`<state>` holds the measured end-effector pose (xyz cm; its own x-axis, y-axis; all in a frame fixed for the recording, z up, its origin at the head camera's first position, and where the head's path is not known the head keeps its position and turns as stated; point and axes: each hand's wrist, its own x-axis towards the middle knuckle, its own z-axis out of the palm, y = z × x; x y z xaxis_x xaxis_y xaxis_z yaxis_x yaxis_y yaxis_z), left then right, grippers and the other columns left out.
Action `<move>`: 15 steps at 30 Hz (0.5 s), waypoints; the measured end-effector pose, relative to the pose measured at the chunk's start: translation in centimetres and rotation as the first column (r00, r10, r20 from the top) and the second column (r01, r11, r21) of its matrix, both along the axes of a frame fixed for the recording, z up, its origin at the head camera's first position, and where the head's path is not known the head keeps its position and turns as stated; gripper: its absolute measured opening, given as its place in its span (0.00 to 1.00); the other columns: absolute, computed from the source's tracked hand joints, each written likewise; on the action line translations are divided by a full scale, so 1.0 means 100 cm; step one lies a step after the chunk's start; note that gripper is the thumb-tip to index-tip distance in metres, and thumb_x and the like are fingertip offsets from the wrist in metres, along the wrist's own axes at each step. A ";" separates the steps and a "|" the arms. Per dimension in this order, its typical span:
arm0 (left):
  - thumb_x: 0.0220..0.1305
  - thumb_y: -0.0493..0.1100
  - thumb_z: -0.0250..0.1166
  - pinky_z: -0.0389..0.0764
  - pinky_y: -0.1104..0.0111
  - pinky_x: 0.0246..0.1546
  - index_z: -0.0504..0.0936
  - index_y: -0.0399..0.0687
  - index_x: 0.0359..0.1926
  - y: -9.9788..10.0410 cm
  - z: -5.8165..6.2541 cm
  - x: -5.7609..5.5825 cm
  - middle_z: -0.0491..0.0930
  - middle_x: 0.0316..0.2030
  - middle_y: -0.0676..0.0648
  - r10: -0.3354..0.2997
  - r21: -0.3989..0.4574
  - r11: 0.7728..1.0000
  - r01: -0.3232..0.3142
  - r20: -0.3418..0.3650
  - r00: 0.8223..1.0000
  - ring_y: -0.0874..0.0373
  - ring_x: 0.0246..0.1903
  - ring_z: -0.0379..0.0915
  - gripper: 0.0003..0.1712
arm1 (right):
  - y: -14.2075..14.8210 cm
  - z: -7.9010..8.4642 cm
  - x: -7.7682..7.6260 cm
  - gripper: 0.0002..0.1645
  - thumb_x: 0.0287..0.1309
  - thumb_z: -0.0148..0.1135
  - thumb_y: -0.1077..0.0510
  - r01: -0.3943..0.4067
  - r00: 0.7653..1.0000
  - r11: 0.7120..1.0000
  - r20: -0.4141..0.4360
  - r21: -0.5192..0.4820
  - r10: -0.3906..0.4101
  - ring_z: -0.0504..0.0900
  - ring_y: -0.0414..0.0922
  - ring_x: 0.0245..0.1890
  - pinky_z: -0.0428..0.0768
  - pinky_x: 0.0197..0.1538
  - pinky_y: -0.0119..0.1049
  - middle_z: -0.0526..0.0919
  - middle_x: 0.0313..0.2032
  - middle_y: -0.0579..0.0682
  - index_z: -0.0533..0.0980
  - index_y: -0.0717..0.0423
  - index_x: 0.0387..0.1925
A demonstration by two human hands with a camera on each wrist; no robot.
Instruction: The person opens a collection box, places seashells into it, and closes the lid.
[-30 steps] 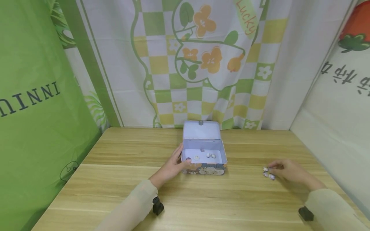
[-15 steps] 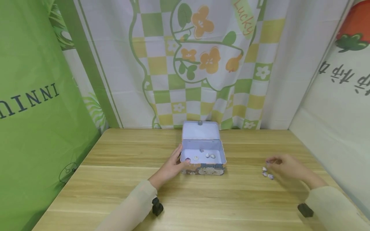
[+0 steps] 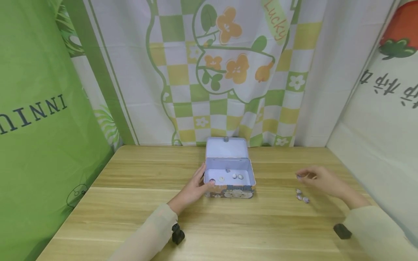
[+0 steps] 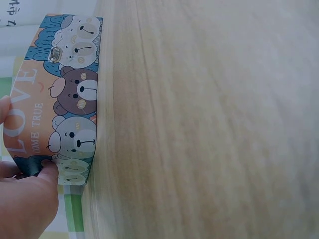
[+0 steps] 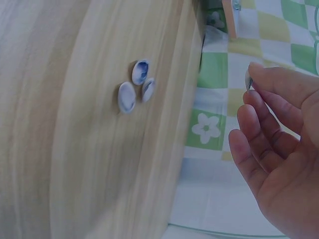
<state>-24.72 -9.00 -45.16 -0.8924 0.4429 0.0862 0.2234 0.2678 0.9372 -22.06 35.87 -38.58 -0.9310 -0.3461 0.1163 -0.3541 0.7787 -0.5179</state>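
A tin box (image 3: 240, 192) with cartoon bears on its front stands with its lid up at the table's middle. My left hand (image 3: 193, 186) grips its left end, thumb at the front corner; the left wrist view shows the bent thumb (image 4: 47, 174) there. Several small shells, among them a pale one (image 3: 240, 177), lie apart on the box floor. Off to the right, my right hand (image 3: 324, 182) pinches a seashell (image 5: 248, 79) between thumb and forefinger, above the table. Below that hand, three shells lie close together, one of them a whitish shell (image 5: 126, 97).
The wooden table (image 3: 261, 228) runs up to a patterned curtain (image 3: 183, 108) right behind the box. A green cloth (image 3: 42, 145) hangs at the left, a white cloth (image 3: 378, 145) at the right. Table surface lies between the box and the loose shells.
My right hand has picked one shell from the group and lifted it up and slightly left, away from the other three. The left hand and the box stay put.
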 end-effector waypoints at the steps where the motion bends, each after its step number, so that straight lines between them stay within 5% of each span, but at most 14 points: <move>1: 0.72 0.57 0.61 0.57 0.55 0.71 0.36 0.49 0.81 0.000 0.000 0.000 0.30 0.79 0.46 0.001 -0.001 1.000 -0.001 -0.001 1.000 0.40 0.75 0.42 0.53 | -0.001 0.002 0.000 0.18 0.67 0.64 0.56 -0.001 1.000 1.000 0.005 -0.001 0.001 0.81 0.51 0.43 0.83 0.38 0.39 0.85 0.45 0.54 0.80 0.64 0.53; 15: 0.73 0.46 0.62 0.57 0.58 0.71 0.37 0.47 0.80 0.001 0.000 -0.001 0.31 0.79 0.45 0.014 0.021 1.000 -0.015 0.016 1.000 0.41 0.75 0.44 0.50 | -0.028 0.008 -0.009 0.18 0.70 0.62 0.52 -0.052 0.999 0.999 0.001 -0.008 0.052 0.80 0.48 0.44 0.83 0.45 0.48 0.84 0.46 0.50 0.81 0.60 0.53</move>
